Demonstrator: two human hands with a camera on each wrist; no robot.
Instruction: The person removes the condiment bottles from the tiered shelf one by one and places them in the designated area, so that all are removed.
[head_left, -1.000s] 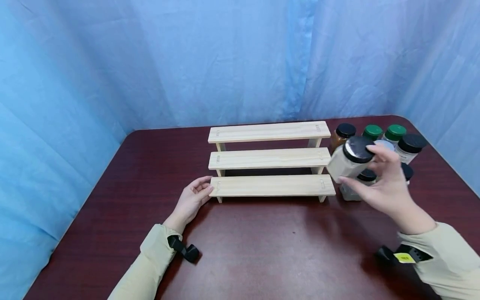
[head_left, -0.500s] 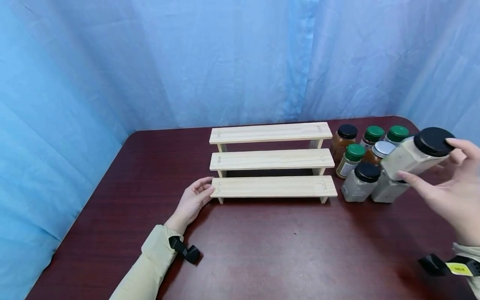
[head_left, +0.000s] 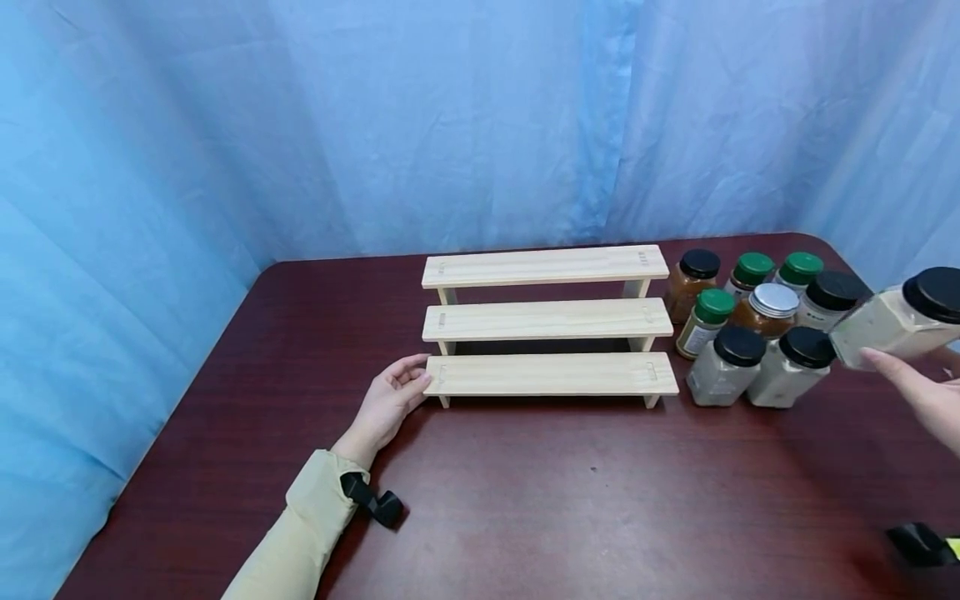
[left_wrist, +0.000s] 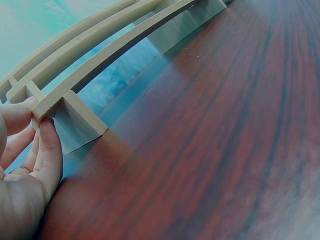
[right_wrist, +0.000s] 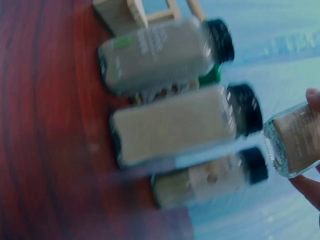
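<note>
At the right edge of the head view my right hand point(head_left: 926, 400) holds a clear spice jar point(head_left: 885, 329) with a black lid, raised and tilted. Pale powder fills it, and its glass base shows in the right wrist view. Part of this hand lies outside the head view. A three-tier wooden display shelf point(head_left: 551, 374) stands at the middle of the table. My left hand point(head_left: 384, 406) pinches the left end of its lowest board. In the left wrist view, the thumb and fingers grip that board's corner point(left_wrist: 46, 107).
Several spice jars cluster right of the shelf, among them a black-lidded jar point(head_left: 726, 367), a green-lidded jar point(head_left: 697, 329) and a silver-lidded jar point(head_left: 767, 310). They stand on the dark red-brown table point(head_left: 570, 508). A blue curtain point(head_left: 450, 125) hangs behind it.
My right hand has carried the spice jar rightward, from beside the shelf past the other jars. The left hand stays on the shelf's end.
</note>
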